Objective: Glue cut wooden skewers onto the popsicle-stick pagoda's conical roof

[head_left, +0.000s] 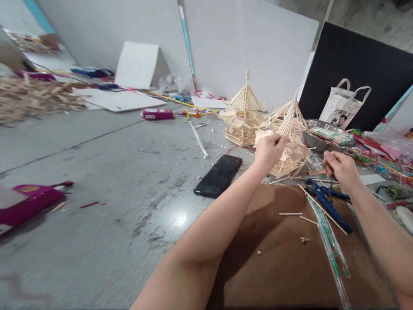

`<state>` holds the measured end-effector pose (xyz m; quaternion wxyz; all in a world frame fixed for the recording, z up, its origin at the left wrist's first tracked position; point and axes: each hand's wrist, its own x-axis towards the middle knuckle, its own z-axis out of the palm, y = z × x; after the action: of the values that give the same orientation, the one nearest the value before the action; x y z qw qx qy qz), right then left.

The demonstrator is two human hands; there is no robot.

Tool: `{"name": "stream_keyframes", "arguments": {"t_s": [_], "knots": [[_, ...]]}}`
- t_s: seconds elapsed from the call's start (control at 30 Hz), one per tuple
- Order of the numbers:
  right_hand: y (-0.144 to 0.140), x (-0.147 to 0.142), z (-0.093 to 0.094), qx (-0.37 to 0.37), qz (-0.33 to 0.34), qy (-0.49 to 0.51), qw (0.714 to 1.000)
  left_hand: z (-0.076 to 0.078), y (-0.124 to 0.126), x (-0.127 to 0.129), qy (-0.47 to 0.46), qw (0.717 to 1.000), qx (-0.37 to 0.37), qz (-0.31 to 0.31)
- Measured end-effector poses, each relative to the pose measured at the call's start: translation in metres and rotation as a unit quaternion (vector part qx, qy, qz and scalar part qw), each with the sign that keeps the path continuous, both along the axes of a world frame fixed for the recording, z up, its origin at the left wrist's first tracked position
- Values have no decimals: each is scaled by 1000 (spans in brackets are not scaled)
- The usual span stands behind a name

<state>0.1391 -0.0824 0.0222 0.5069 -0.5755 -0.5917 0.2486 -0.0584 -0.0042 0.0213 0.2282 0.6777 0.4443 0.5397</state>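
Note:
My left hand is at the front of a pavilion model built of thin wooden sticks, its fingers closed near the lower ends of the roof sticks. What they hold, if anything, is hidden. The model's cone-shaped roof has sticks meeting at a peak, with gaps between some of them. Right of the model, my right hand is raised with fingers pinched together; nothing can be made out between them. Behind the left hand stands a second stick pavilion with a fuller roof and a finial.
A black phone lies on the floor beside a brown board. On the board are blue-handled cutters, loose sticks and clear plastic sleeves. A metal bowl holds wrapped sticks. Purple boxy tools sit left.

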Motion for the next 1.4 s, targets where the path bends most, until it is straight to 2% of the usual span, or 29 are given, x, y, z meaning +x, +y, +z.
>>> {"name": "stream_keyframes", "arguments": {"t_s": [0.2,0.3,0.37,0.5,0.67,0.73,0.83,0.93,1.03,1.1,1.2,1.3,1.4], "knots": [[-28,34,-53,-27,-39,-98,994,4,-6,-5,53,992,70,91],[-33,42,-73,-7,-65,-132,989,-3,-7,-8,87,985,101,113],[-34,46,-83,25,-80,-189,978,-12,-7,-12,113,980,108,125],[-36,49,-91,64,-76,-312,945,-40,-9,-18,175,971,86,137],[-37,45,-94,80,-75,-392,914,-72,-17,-21,249,956,94,123],[-36,44,-96,84,-76,-414,903,-78,-20,-21,279,949,99,113],[-34,46,-98,83,-84,-423,899,-74,-21,-24,315,936,101,120],[-33,48,-99,74,-92,-426,897,-62,-18,-38,348,917,60,183],[-32,49,-101,66,-89,-431,895,-55,-10,-62,393,883,-60,247],[-32,49,-102,65,-88,-434,894,-57,-2,-78,427,858,-136,252],[-32,50,-103,69,-79,-427,898,-66,6,-94,457,835,-225,210],[-32,51,-103,78,-68,-415,904,-75,11,-101,464,829,-247,192],[-33,50,-101,81,-68,-408,907,-79,13,-104,455,826,-253,216]]}}
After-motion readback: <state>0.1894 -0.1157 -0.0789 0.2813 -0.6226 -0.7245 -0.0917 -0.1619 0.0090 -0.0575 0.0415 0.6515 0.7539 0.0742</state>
